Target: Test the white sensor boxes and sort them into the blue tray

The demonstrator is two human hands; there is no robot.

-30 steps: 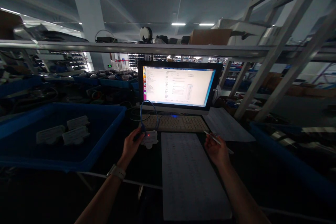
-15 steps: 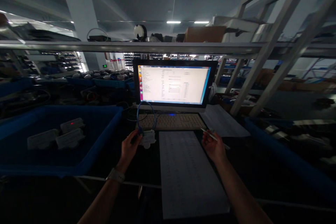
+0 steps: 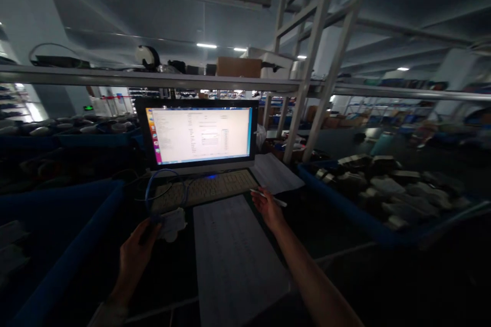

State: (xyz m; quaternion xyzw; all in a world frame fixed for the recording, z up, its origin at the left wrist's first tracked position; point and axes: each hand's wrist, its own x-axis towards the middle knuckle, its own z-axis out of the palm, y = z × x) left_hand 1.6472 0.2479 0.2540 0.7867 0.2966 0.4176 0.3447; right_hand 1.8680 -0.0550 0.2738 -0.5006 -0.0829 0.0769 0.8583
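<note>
Dim factory space spreads behind a long shelf (image 3: 172, 79), and under it a lit monitor (image 3: 203, 135) stands just behind the keyboard (image 3: 207, 189), the landmark here. On the dark worktop (image 3: 176, 271), a pale device (image 3: 173, 226) sits just in front of the keyboard's left end. A printed sheet (image 3: 233, 260) lies in front of the keyboard's middle; a blue bin (image 3: 76, 235) stands to its left, and another bin (image 3: 337, 209), heaped with pale parts (image 3: 387, 185), to its right.

The person's left hand (image 3: 138, 248) pinches the lower end of a blue cable (image 3: 165, 170) at the device's left end; whether the plug is seated is hidden by the fingers. The right hand (image 3: 268, 209) grips a pen (image 3: 282, 203) near the keyboard's right end, clear of the sheet.

To manage this hold well, the left fingers should probably keep the cable end in line with the device and leave the loop slack, so nothing twists or drags; the pen is best held lightly.

The device's long axis runs roughly sideways, its right end slanting toward the keyboard, with a rounded tab facing the person. The pen slants too, one end aimed at the keyboard's right end; which end writes cannot be told.
</note>
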